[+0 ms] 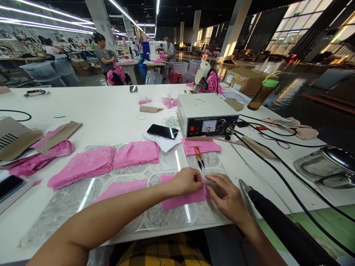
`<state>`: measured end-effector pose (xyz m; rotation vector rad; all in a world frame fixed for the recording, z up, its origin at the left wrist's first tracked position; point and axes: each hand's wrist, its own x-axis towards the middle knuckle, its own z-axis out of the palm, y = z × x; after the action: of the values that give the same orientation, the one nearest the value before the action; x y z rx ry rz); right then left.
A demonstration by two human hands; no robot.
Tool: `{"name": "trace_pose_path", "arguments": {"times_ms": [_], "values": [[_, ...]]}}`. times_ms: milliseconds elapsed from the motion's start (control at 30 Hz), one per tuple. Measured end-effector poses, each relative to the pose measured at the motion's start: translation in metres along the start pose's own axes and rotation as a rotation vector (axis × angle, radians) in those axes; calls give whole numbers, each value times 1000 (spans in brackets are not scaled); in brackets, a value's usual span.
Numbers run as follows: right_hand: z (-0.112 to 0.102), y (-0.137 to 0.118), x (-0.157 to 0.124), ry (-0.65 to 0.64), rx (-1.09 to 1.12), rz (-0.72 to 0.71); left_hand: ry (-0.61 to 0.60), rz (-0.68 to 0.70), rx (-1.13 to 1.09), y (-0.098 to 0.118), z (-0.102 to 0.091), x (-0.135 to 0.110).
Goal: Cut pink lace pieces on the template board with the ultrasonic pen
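Observation:
A flat pink fabric piece (174,199) lies on the clear, patterned plastic mat (158,218) in front of me. My left hand (187,181) is over its upper right part, fingers curled into a pinch; what the fingertips hold is hidden. At the right edge of the fabric is my right hand (227,195), with thumb and forefinger apart and the thumb tip close to the cloth. Orange-handled thread snips (199,157) rest just beyond my hands, partly on a folded pink cloth (212,146). Another pink piece (122,188) lies partly under my left forearm.
Two stacks of pink lace fabric (83,166) lie at left. Behind are a black phone (162,131) and a control box (209,114) with cables. A black pen-shaped tool (266,207) points in from the right, near a clear lidded container (324,166). Co-workers sit at machines beyond.

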<state>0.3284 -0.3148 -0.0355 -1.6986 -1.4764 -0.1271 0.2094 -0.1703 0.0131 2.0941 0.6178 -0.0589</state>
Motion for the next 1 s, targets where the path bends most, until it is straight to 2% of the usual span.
{"name": "trace_pose_path", "arguments": {"times_ms": [133,267,367,467,600,700,767,867,1000], "values": [[2,6,-5,-57,-36,8,-6,-44,-198,-9,-25,-7],[-1,6,-6,-15,-42,-14,-15,-111,-374,-27,-63,-35],[1,-7,6,-32,20,-7,6,-171,-458,-45,-88,-62],[18,-32,29,-124,143,-45,28,-218,-514,-61,-105,-89],[58,-71,64,-387,247,-78,53,-240,-564,-82,-117,-123],[82,-92,76,-506,281,-93,103,-247,-592,-99,-121,-150],[90,-97,75,-555,279,-87,145,-257,-607,-113,-122,-168],[95,-92,71,-623,237,3,189,-281,-618,-132,-121,-191],[98,-87,72,-660,112,127,184,-310,-620,-144,-120,-207]]}}
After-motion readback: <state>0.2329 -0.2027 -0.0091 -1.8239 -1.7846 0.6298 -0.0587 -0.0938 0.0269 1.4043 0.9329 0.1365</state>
